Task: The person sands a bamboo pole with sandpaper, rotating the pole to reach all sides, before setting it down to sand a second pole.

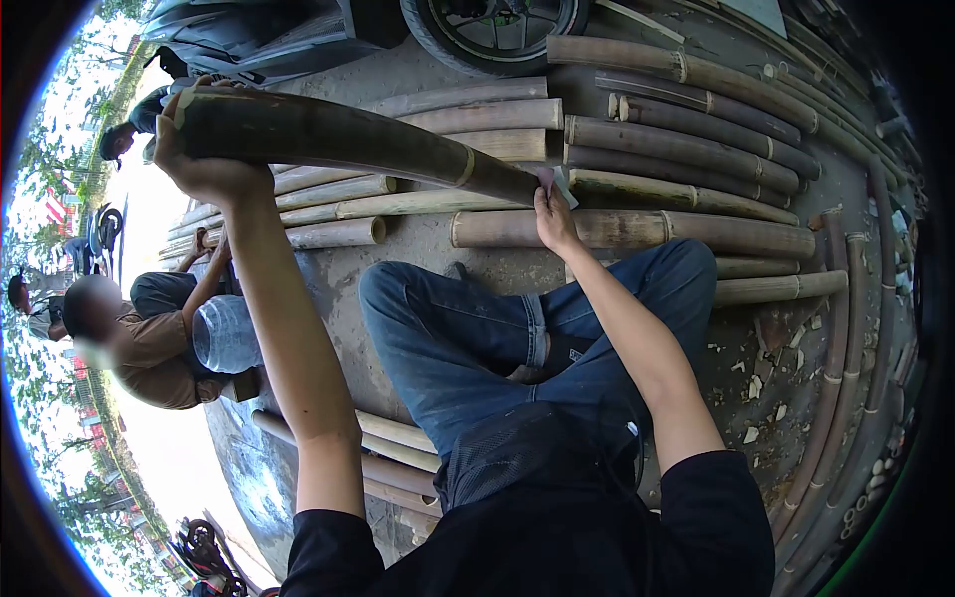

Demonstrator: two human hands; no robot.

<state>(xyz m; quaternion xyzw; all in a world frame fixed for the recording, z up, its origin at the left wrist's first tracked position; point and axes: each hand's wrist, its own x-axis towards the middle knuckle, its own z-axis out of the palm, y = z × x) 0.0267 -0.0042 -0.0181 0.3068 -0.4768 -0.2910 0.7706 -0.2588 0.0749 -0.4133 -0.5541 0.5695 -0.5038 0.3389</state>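
Observation:
A thick dark bamboo pole (328, 134) is raised across my view, its near end big at the upper left. My left hand (214, 179) is closed round that end, with the palm under it and fingers over the far side. At the other end, my right hand (554, 219) pinches a small purplish folded piece (544, 177), like cloth or sanding paper, against the pole. Part of that piece is hidden by the fingers. Below the pole are my crossed legs in jeans (458, 328).
Cut bamboo poles (686, 144) lie in rows on the concrete ahead and to the right. A motorbike wheel (497, 30) stands at the top. At left, another person (164, 343) sits beside a clear plastic jug (227, 333). Pale chips (753, 386) litter the ground at right.

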